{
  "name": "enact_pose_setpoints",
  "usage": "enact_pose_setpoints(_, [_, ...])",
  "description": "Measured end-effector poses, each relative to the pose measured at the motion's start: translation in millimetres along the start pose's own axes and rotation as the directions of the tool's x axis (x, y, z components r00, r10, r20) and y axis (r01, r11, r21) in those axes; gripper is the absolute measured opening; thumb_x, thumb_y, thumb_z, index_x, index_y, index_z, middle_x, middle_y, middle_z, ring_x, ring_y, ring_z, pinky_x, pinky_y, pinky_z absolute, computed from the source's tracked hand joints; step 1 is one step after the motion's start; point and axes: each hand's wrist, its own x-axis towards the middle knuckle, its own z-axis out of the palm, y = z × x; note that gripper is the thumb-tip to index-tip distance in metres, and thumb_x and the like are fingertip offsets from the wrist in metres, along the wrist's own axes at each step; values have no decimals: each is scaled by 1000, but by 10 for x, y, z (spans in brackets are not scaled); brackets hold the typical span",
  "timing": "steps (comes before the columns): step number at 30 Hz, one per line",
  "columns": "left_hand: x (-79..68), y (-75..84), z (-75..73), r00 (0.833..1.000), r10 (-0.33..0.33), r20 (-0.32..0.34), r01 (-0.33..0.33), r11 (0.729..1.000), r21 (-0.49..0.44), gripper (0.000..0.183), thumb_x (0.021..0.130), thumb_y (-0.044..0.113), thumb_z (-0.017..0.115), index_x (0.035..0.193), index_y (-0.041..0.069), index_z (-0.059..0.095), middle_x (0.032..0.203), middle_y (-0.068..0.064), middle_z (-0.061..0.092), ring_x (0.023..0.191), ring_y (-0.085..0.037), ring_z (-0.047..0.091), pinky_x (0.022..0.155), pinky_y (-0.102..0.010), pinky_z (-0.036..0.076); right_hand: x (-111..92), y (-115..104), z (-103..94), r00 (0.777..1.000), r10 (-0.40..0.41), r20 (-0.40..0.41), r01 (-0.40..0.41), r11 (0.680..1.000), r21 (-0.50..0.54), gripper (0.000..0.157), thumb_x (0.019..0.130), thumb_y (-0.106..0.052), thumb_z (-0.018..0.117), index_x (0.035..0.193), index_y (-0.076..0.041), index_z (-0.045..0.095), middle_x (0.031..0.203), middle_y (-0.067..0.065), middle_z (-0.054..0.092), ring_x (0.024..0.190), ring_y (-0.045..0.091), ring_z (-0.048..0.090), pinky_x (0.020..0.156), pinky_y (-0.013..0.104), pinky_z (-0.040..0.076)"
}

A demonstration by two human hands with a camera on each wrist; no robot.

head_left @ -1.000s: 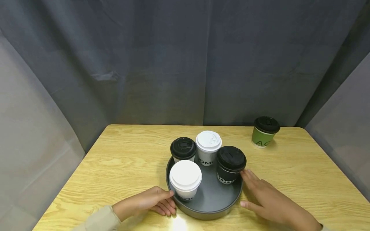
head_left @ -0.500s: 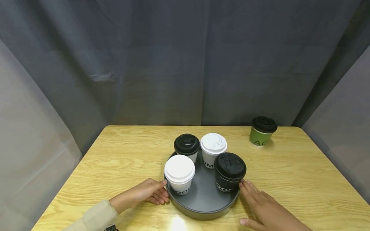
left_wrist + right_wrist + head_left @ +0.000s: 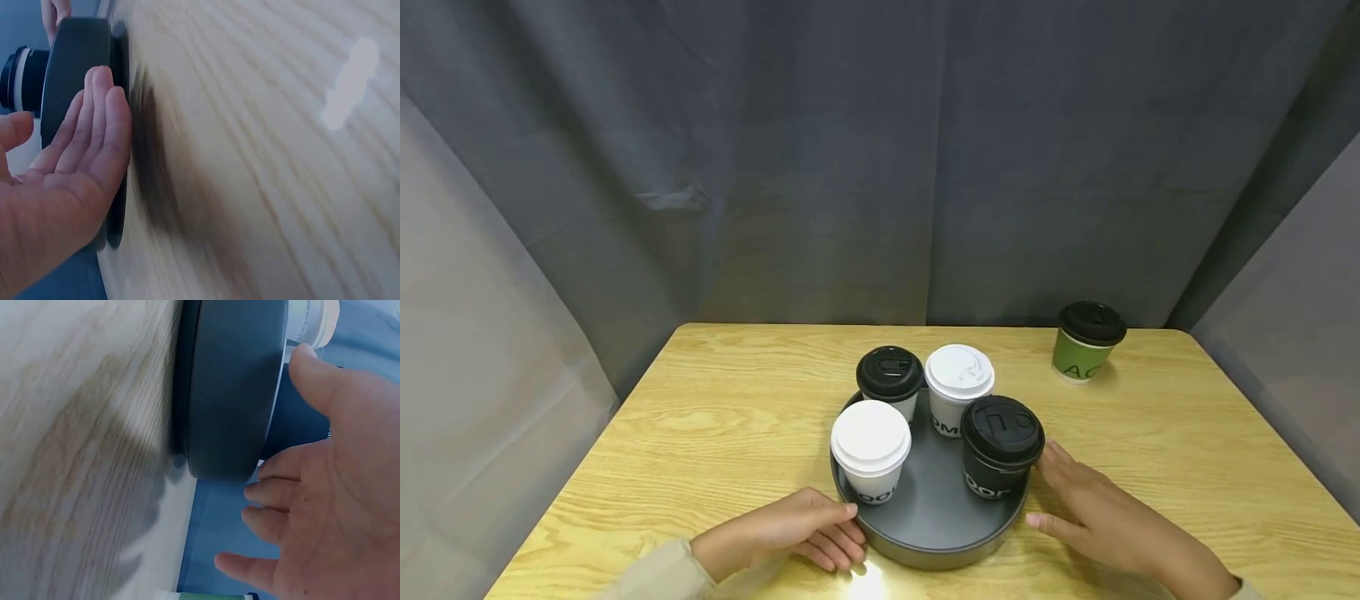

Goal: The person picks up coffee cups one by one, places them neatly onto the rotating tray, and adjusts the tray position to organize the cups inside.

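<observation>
A round dark grey tray (image 3: 936, 517) with a raised rim sits on the table, on a narrower base seen in the left wrist view. Two white cups with white lids, a front one (image 3: 871, 442) and a back one (image 3: 958, 383), stand upright in it. With them are a white cup with a black lid (image 3: 890, 379) and a black cup (image 3: 1000, 450). My left hand (image 3: 805, 529) lays nearly straight fingers along the tray's left wall, thumb at the rim. At the right side, beside the black cup, my right hand (image 3: 1097, 517) is spread, fingers extended, holding nothing.
A green cup (image 3: 1082, 350) with a black lid stands at the back right of the wooden table (image 3: 737, 400). Dark grey curtain (image 3: 820, 167) hangs behind the table, with lighter fabric (image 3: 482, 375) along the sides.
The tray has turned clockwise with its cups: the front white cup has shifted back and left, the black cup toward me. Both hands have moved slightly along the rim.
</observation>
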Motion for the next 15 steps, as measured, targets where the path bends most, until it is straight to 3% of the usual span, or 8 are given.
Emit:
enact_pose_setpoints(6, [19, -16, 74, 1000, -14, 18, 15, 999, -40, 48, 101, 34, 46, 101, -10, 65, 95, -20, 71, 73, -12, 70, 66, -26, 58, 47, 17, 13, 1000, -16, 12, 15, 999, 51, 83, 90, -55, 55, 152, -9, 23, 155, 23, 19, 139, 46, 23, 100, 68, 31])
enact_pose_setpoints(15, [29, -25, 64, 999, -2, 52, 5, 998, -55, 48, 101, 33, 46, 102, -11, 65, 96, -19, 72, 74, -11, 69, 67, -25, 57, 38, 32, 14, 1000, -20, 8, 20, 999, 31, 83, 91, -56, 54, 152, -8, 24, 156, 22, 18, 140, 43, 23, 104, 63, 31])
